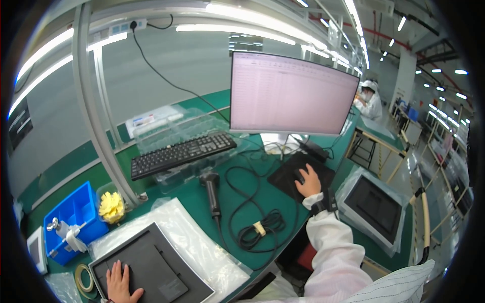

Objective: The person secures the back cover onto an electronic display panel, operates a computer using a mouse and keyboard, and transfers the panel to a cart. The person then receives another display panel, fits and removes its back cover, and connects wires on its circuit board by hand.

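Observation:
My left hand lies with its fingers spread on the back of a flat dark grey panel device with a pale rim. This device rests on a clear plastic bag at the near left of the table. Over to the right, my right hand is curled over a black computer mouse, which it partly hides. Under the mouse is a black mouse pad. A lit monitor showing a pale spreadsheet stands behind it.
A keyboard sits on clear plastic trays. A handheld scanner and a coiled black cable lie mid-table. At left are a blue bin, yellow finger cots and tape rolls. Another bagged panel lies right.

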Action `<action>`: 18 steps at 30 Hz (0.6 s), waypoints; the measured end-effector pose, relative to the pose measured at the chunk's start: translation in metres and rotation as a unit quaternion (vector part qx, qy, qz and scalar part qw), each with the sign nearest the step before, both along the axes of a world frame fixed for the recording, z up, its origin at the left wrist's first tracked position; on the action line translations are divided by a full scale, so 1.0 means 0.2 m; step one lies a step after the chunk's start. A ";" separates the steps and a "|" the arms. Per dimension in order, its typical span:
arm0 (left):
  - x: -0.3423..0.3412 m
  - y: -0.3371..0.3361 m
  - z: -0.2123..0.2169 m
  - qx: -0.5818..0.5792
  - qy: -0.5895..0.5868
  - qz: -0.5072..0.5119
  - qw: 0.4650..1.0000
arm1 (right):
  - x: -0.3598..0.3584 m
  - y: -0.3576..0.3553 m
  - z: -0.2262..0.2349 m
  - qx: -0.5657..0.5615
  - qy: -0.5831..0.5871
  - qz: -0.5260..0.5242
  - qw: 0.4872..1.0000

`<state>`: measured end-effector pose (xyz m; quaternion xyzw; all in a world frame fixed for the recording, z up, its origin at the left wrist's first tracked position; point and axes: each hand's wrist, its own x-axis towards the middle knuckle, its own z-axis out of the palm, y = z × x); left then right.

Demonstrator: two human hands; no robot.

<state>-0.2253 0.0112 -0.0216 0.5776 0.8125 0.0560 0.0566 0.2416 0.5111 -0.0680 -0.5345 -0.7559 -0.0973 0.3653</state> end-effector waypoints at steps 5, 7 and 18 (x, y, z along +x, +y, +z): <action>0.02 0.01 0.02 -0.004 -0.009 0.008 1.000 | 0.00 0.00 -0.01 0.012 0.006 -0.003 1.000; 0.01 0.01 0.02 -0.008 -0.014 0.008 1.000 | 0.00 0.00 -0.01 0.021 0.008 -0.003 1.000; 0.02 0.01 0.03 -0.019 -0.008 0.004 1.000 | -0.01 0.00 -0.01 0.021 0.022 -0.003 1.000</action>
